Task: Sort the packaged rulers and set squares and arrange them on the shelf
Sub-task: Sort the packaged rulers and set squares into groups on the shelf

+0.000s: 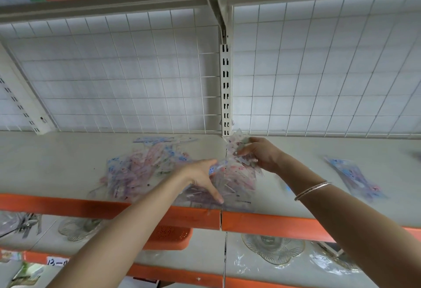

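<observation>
Clear-plastic pile [145,173]: packaged rulers and set squares lie heaped and unsorted mid-shelf [57,162], near the orange front lip. I judge they are kept there so both hands can reach them.
Left hand [201,177]: fingers extended, thumb spread wide, palm down on the pile's right edge. I see nothing gripped. Probable purpose: steady the heap while I draw from it.
Right hand [259,154]: fingers curled round a bundle [239,151] of packs, held up just in front of the wire grid [136,71].
Single pack [355,178]: lies alone, well apart to the right. Likely the start of a separate group; blur hides its type.
</observation>
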Demonstrator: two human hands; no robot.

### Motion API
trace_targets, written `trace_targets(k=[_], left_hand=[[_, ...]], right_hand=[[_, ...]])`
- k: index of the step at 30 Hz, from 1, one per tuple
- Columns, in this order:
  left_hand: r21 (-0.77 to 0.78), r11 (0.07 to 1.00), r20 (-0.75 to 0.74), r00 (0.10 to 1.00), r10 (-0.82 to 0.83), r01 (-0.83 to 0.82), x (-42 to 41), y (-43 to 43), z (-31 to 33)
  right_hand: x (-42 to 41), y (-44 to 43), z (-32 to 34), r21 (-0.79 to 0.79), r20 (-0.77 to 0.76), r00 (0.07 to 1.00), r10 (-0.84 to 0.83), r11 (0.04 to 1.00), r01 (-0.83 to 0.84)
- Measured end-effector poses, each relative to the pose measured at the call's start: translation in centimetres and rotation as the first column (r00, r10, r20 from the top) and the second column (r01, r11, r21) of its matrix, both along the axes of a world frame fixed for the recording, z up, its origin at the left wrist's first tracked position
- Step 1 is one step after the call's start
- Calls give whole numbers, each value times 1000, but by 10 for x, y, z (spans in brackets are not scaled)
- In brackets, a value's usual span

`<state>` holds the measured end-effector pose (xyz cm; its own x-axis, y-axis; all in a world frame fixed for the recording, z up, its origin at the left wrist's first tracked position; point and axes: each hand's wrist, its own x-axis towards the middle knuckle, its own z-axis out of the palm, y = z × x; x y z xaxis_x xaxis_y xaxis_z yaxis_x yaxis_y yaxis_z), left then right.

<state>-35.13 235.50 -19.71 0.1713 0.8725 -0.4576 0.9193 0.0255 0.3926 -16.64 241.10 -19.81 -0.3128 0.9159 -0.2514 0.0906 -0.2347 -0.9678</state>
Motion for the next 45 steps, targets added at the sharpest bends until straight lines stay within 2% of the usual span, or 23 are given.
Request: trace_targets(k=[5,12,17,25,29,36,41,45], left_hand=[[23,999,-12,999,37,-37,3,6,-3],[91,956,198,946,256,-277,-5,19,-3],[53,883,460,796,394,-467,-12,29,-9],[197,702,758,560,334,-685,-4,35,-10],[230,644,813,508,285,-730,3,37,-11],[232,635,823,497,277,-737,15,40,-15],[99,616,854,385,350,-781,20,40,-17],[-54,630,862,283,421,-775,21,38,-16]], right_hand=[[5,1,-5,-8,24,1000,10,1000,-10],[8,-2,-10,-30,0,1000,14,999,-14],[6,-1,-12,-56,-45,999,-18,998,15],[-4,-1,-9,-162,-278,957,-78,986,33],[-10,-5,-8,-157,-327,941,-81,987,30],[-12,-11,-9,-46,-192,981,-30,999,22],[-14,-14,-9,10,-183,981,-63,998,66],[-15,-13,-9,-7,-215,971,-102,995,103]])
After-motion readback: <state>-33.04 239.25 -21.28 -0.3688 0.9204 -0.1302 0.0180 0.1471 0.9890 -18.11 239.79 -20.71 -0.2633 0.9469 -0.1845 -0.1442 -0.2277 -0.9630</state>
